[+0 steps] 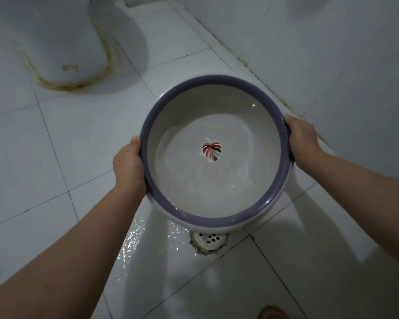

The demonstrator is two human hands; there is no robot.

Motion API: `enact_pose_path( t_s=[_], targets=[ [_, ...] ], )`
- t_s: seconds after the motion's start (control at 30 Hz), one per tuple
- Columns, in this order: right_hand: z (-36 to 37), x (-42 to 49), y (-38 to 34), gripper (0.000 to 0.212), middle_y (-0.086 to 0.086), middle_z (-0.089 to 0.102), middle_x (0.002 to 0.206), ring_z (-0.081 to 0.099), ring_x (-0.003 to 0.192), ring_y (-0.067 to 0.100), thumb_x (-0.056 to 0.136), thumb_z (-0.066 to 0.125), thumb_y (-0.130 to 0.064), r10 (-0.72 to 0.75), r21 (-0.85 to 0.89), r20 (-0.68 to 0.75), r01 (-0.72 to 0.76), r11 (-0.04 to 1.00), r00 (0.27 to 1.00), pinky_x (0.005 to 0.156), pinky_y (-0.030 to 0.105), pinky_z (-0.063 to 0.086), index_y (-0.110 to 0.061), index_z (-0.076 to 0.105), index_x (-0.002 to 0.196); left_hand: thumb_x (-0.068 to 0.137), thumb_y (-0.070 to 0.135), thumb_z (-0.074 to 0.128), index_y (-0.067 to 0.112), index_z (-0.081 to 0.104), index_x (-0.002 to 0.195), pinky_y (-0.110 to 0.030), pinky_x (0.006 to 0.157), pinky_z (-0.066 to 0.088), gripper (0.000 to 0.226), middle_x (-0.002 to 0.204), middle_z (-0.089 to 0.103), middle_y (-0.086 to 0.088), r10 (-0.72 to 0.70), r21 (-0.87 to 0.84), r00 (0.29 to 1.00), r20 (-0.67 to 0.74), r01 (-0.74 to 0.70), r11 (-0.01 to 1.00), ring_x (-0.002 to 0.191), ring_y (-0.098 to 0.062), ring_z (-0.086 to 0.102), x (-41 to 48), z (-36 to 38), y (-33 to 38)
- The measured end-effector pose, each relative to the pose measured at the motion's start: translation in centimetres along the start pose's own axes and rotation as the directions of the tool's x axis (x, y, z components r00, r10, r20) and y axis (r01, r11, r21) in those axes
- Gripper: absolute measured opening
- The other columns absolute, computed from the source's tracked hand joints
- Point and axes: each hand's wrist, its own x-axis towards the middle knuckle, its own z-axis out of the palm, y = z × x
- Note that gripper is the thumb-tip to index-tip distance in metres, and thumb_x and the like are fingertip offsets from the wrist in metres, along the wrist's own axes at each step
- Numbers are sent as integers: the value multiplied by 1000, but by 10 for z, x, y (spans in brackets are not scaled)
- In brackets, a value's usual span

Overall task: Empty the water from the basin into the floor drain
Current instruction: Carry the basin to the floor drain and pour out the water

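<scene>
A round white basin with a purple rim and a leaf picture on its bottom is held above the tiled floor. Shallow water lies in its near half, reaching the near rim. My left hand grips the left rim and my right hand grips the right rim. The basin tilts slightly toward me. Just below its near edge sits the white round floor drain, partly hidden by the basin. Water glistens on the floor left of the drain.
A white toilet base with stained sealant stands at the upper left. A tiled wall runs along the right, close to the basin. A brown object shows at the bottom edge.
</scene>
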Motion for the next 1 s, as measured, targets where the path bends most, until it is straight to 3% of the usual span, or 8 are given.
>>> enact_pose_path(
  t_s=[0.17, 0.3, 0.43, 0.63, 0.83, 1.0],
  targets=[
    [1, -1, 0, 31, 2, 44, 58, 41, 49, 10, 83, 48, -27, 10, 13, -11, -10, 1000, 1000, 35, 16, 27, -21, 39, 55, 80, 46, 48, 18, 57, 65, -49, 89, 48, 33, 87, 59, -11, -13, -25, 1000, 12, 13, 1000, 83, -24, 54, 0, -1, 1],
    [1, -3, 0, 32, 2, 42, 56, 39, 35, 2, 84, 47, -26, 0, 4, -12, 0, 1000, 1000, 33, 14, 25, -19, 37, 54, 82, 45, 49, 18, 55, 66, -40, 75, 45, 32, 85, 56, -11, -14, -35, 1000, -5, 14, 999, 80, -23, 52, 1, -1, -1],
    [1, -5, 1, 34, 2, 42, 56, 36, 30, -2, 86, 46, -25, 1, -3, -6, -1, 1000, 1000, 32, 13, 26, -18, 38, 54, 81, 46, 49, 17, 57, 69, -48, 87, 48, 33, 89, 59, -12, -9, -24, 1000, 1, 9, 1000, 83, -24, 54, 2, -1, -2],
    [1, -6, 1, 34, 2, 44, 58, 41, 50, 11, 87, 47, -26, 23, 22, -4, -23, 999, 1000, 34, 13, 28, -18, 39, 55, 77, 48, 50, 17, 57, 67, -48, 87, 48, 33, 87, 59, -12, -9, -30, 1000, -1, 8, 1000, 82, -24, 53, 4, -1, -3],
    [1, -7, 1, 36, 1, 43, 58, 40, 52, 11, 87, 47, -26, 21, -13, -21, -21, 1000, 1000, 32, 13, 27, -17, 39, 53, 78, 46, 50, 17, 57, 65, -45, 81, 49, 32, 86, 59, -12, 5, -42, 1000, -2, -5, 999, 82, -25, 55, 5, -1, -4],
    [1, -7, 1, 35, 1, 42, 58, 38, 53, 12, 86, 47, -26, 36, -10, -19, -36, 999, 999, 32, 15, 24, -19, 37, 53, 75, 49, 51, 17, 55, 65, -52, 88, 49, 34, 86, 58, -13, 18, -35, 1000, -12, -19, 999, 80, -25, 53, 5, -2, -4]
  ],
)
